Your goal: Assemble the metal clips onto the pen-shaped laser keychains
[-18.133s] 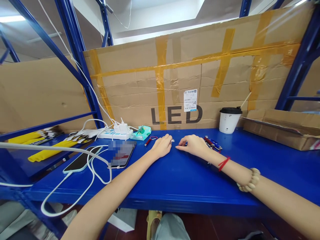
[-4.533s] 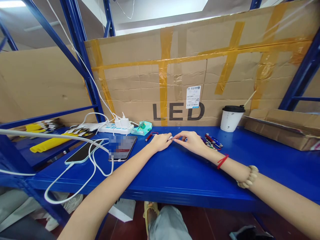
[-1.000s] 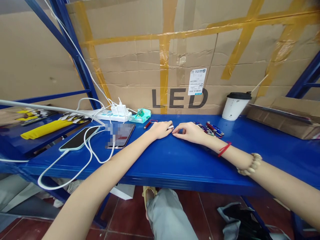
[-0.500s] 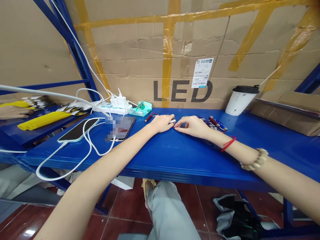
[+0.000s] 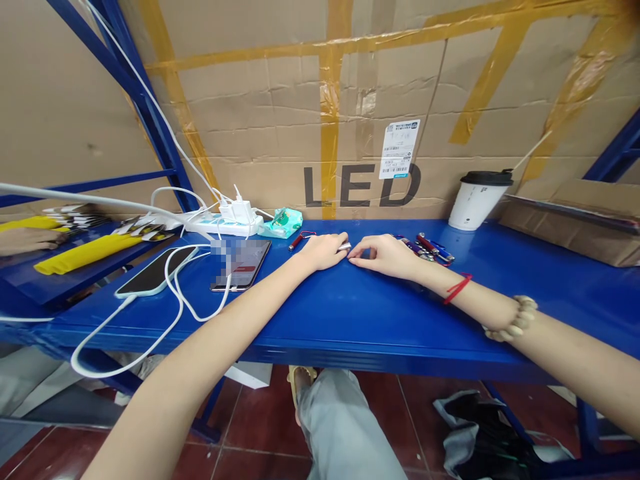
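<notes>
My left hand rests on the blue table with its fingers closed around a small silver-ended tube; only the shiny end shows. Just to the right, my right hand has thumb and forefinger pinched together close to that end. Whatever lies between those fingertips is too small to make out. Left of my left hand lies a small red metal tube with a cord loop. Behind my right hand is a pile of small red and blue metal tubes with silver ends, partly hidden by the hand and wrist.
Two phones with white cables lie at left, before a power strip and a green packet. A lidded cup and a cardboard box stand right. Another person's hand is near yellow sleeves.
The camera view has shifted slightly. Both hands stay in almost the same place and pose, my left still holding the silver-ended tube.
</notes>
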`<state>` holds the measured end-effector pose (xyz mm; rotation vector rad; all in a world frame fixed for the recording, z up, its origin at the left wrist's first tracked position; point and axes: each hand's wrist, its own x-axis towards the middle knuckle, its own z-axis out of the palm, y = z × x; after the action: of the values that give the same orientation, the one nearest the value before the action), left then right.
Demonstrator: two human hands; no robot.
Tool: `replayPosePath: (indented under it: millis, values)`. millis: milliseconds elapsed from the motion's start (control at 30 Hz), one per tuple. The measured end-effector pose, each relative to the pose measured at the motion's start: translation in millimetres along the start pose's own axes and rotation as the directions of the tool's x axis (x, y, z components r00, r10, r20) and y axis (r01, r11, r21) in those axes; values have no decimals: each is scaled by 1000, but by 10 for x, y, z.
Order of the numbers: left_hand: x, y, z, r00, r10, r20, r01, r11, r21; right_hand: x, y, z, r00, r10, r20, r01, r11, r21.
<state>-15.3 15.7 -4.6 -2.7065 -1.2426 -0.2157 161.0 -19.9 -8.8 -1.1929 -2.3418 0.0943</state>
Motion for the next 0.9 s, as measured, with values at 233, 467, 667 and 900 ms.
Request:
replayPosePath:
  millis: [233, 467, 667, 900]
  values:
    - [12, -12, 24, 1000, -6, -9, 6, 1000, -1, 1, 11, 2, 1000, -8, 2, 8, 1000, -11]
    - [20, -20, 36, 1000, -11, -21, 11, 1000, 11, 6, 28, 9, 1000, -4, 8, 4, 1000, -17]
    - [20, -14, 33, 1000, -14, -10, 14, 1000, 19, 6, 50, 18, 1000, -17, 5, 17, 1000, -11]
    - [22, -20, 37, 1000, -7, -15, 8, 999, 32, 8, 48, 17, 1000, -17, 10, 17, 1000, -12]
